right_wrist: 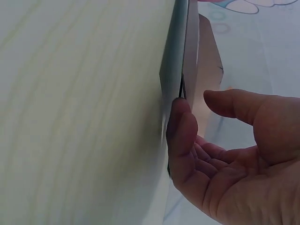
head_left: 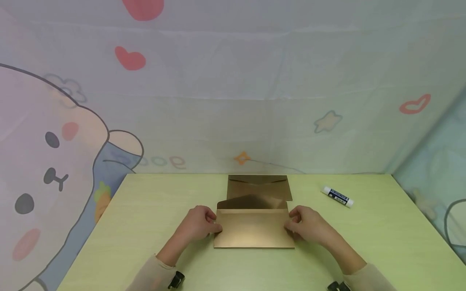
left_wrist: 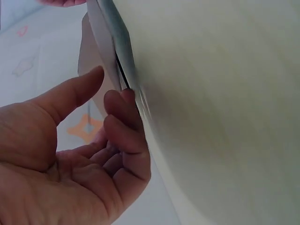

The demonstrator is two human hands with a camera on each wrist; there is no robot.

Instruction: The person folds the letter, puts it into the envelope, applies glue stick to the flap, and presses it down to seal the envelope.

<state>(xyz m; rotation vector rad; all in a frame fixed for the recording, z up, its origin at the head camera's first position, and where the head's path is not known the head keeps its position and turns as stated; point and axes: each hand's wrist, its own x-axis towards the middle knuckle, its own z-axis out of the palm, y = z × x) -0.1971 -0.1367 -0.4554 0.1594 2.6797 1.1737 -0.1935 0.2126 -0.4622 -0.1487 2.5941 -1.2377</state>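
A gold envelope (head_left: pixel 253 230), its flap raised along the far side, is held by its two short sides in the head view. My left hand (head_left: pixel 199 223) grips the left edge, thumb on the near face and curled fingers at the side. On the opposite edge my right hand (head_left: pixel 308 224) grips in the same way. In the left wrist view the envelope's edge (left_wrist: pixel 107 33) meets the fingertips. The right wrist view shows its other edge (right_wrist: pixel 190 51) at the fingers, with a narrow gap between its layers.
A second gold envelope (head_left: pixel 258 186) lies on the table just behind, partly covered by the first one's flap. To the right is a white and dark blue glue stick (head_left: pixel 337 197). The pale yellow-green table (head_left: pixel 160 198) ends at a printed curtain (head_left: pixel 218 81).
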